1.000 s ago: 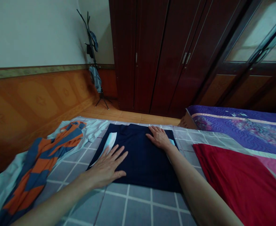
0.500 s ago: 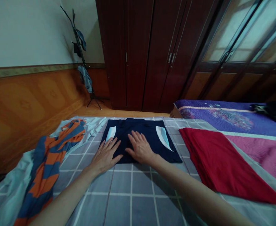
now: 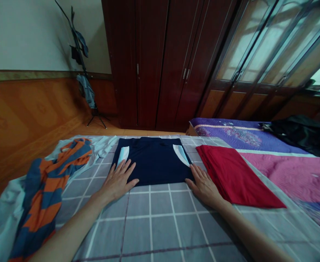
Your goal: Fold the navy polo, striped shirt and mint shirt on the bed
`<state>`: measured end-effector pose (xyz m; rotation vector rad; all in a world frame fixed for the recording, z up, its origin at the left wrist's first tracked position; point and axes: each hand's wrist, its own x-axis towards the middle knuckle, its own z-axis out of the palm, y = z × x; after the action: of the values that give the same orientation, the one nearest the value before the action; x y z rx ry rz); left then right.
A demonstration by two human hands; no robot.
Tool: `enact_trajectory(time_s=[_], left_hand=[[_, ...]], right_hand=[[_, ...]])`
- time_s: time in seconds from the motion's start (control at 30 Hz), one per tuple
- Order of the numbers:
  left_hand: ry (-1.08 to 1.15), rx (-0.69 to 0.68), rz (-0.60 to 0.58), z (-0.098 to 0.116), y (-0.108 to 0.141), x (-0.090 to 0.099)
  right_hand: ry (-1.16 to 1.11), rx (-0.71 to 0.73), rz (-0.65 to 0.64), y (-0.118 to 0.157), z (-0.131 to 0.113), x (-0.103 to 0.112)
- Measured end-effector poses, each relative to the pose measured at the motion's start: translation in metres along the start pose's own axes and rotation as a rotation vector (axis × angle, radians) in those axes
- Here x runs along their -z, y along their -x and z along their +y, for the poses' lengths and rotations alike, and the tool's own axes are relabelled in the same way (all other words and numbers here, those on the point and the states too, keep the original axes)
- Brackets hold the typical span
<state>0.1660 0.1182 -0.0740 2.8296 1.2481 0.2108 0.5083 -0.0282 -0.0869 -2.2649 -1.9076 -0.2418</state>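
A folded navy blue garment [image 3: 151,160] with a white and light blue curved panel on each side lies flat on the checked bed sheet [image 3: 160,218]. My left hand [image 3: 121,179] rests on its near left corner, palm down with fingers spread. Over the near right corner lies my right hand [image 3: 204,183], flat, its fingertips beside the right-hand panel. Neither hand grips anything. To the right of my right hand is a folded red cloth [image 3: 239,178], apart from the navy garment.
An orange and blue striped garment [image 3: 49,196] and pale clothing [image 3: 6,203] lie along the left edge. Beyond stand a dark red wardrobe [image 3: 146,65] and a coat rack [image 3: 80,58]. A second bed with a purple and pink cover [image 3: 271,167] holds a black garment [image 3: 299,133].
My right hand has slid from the middle of the navy garment to its near right corner. My left hand stays at the left corner. The camera has turned to the right.
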Motion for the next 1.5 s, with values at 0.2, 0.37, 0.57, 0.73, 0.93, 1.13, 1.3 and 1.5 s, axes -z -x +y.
enact_trajectory(time_s=[0.2, 0.37, 0.57, 0.73, 0.93, 1.13, 1.3, 1.5], left_hand=[[-0.007, -0.155, 0.082, 0.01, 0.002, 0.004], [0.051, -0.176, -0.016, 0.008, 0.006, -0.002], [0.06, -0.092, 0.096, 0.017, -0.004, 0.007], [0.043, -0.071, 0.092, 0.025, -0.011, 0.001], [0.043, -0.032, 0.026, 0.024, -0.007, -0.001], [0.055, -0.058, 0.102, 0.025, -0.008, -0.004], [0.042, -0.092, 0.107, 0.025, -0.009, -0.003], [0.042, -0.11, 0.151, 0.025, -0.008, 0.002]], right_hand=[[0.011, 0.015, 0.036, 0.003, -0.033, 0.009], [-0.072, 0.252, -0.096, -0.016, -0.083, 0.021], [-0.069, 0.115, -0.038, -0.065, -0.112, 0.026], [-0.123, 0.195, -0.047, -0.097, -0.16, 0.001], [-0.12, 0.078, -0.041, -0.121, -0.131, -0.009], [-0.163, 0.268, -0.053, -0.135, -0.159, 0.006], [-0.211, 0.549, -0.158, -0.156, -0.223, -0.002], [-0.185, 0.475, -0.183, -0.194, -0.241, -0.016]])
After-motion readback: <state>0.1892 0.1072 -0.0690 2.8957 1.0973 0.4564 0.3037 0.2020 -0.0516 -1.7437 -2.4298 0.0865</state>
